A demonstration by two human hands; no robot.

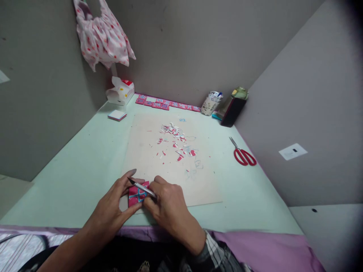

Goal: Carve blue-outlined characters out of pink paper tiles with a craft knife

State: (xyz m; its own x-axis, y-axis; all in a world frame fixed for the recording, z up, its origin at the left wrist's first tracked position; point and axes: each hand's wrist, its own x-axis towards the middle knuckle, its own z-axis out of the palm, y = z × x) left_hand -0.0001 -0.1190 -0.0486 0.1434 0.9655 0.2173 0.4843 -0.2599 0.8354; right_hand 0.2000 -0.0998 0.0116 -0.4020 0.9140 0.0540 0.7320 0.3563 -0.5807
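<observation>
L hand [117, 200] pins a small pink/blue paper piece [138, 193] flat, thumb and fingers pinching its left edge, near front edge of the beige cutting board [170, 181]. R hand [167, 207] closed around a craft knife [141, 186], pen-style grip, blade tip pointing left toward the L fingertips, just beside them. Board sits mid-worktop on a pale green table [85, 166].

Risk, as judged: blade runs toward L fingers w/ little gap, so a slip could nick them. Piece is small; weak hold could let it skid and spoil the cut.

Paper scraps [177, 143] at board centre; red scissors [244, 155] toward right edge; row of pink pieces [167, 104] along back edge.
</observation>
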